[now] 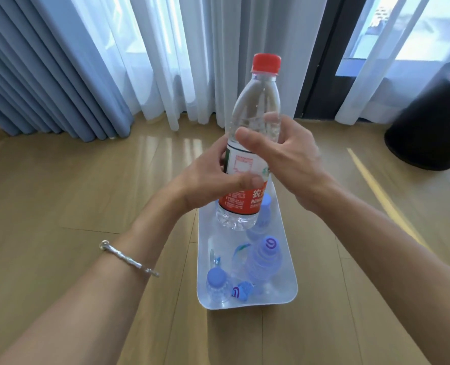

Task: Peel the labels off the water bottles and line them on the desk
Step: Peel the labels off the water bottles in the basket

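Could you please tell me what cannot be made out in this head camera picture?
- Head view: the left hand and right hand cover part of the label on the red-capped bottle; any peeled edge is hidden.
- Head view: the label's small print is blurred.
- Head view: that bottle hides the far end of the white tub, so its blue-capped bottles cannot be counted.
- Head view: the black container is cut off by the right edge.

Left hand (208, 177) hides part of bottle's (255, 106) label (241, 164)
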Demonstrator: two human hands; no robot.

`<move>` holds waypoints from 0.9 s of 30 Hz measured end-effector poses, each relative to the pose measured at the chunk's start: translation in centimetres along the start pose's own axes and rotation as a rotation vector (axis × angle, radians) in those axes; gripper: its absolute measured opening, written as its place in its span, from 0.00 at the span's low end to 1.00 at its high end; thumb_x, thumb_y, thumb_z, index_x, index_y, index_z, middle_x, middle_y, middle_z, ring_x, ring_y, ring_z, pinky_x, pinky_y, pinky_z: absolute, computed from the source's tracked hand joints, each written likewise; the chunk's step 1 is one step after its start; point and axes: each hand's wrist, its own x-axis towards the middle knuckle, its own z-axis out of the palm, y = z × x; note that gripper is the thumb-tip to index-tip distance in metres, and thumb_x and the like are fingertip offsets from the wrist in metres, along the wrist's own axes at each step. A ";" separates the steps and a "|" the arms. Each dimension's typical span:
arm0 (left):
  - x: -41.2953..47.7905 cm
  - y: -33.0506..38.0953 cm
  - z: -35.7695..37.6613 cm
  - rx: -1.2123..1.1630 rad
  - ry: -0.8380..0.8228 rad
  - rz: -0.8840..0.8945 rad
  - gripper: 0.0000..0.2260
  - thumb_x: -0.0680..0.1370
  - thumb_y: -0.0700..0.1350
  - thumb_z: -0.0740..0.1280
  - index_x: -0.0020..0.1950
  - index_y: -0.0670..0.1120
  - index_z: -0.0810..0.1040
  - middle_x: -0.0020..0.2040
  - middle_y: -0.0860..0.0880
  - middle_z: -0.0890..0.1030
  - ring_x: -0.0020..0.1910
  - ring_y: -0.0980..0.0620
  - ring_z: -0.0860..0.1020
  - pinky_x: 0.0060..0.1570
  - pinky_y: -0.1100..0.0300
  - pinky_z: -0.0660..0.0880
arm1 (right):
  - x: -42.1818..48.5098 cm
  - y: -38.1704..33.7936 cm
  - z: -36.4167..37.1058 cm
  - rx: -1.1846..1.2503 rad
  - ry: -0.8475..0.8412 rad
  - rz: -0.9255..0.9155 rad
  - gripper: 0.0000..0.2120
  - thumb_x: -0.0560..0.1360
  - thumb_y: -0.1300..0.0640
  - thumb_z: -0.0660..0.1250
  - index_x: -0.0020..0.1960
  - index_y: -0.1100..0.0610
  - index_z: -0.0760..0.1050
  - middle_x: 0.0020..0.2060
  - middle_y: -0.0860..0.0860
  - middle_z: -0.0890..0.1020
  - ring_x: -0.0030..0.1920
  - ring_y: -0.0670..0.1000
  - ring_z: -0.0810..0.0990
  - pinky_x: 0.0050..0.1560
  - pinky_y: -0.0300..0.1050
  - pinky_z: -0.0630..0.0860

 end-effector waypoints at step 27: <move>-0.4 0.9 -0.4 -0.051 0.207 -0.037 0.24 0.68 0.42 0.77 0.61 0.50 0.73 0.47 0.51 0.85 0.43 0.55 0.84 0.33 0.64 0.77 | 0.9 2.1 0.3 0.116 -0.175 0.084 0.24 0.78 0.38 0.56 0.59 0.55 0.78 0.51 0.54 0.85 0.50 0.53 0.84 0.52 0.49 0.80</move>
